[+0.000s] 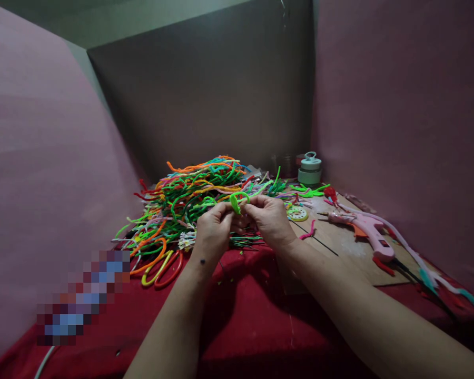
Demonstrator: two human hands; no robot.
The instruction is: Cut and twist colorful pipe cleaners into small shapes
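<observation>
My left hand and my right hand meet in the middle of the view, both pinching a bright green pipe cleaner bent into a small loop between the fingertips. Just behind the hands lies a big tangled heap of pipe cleaners in green, orange, pink, blue and yellow. Under the hands a bundle of thin dark green stems rests on the red cloth.
A pink glue gun lies on a wooden board to the right, its cord trailing off. Orange-handled scissors sit left of my arms. A pale green jar stands at the back. Pink walls close in on both sides.
</observation>
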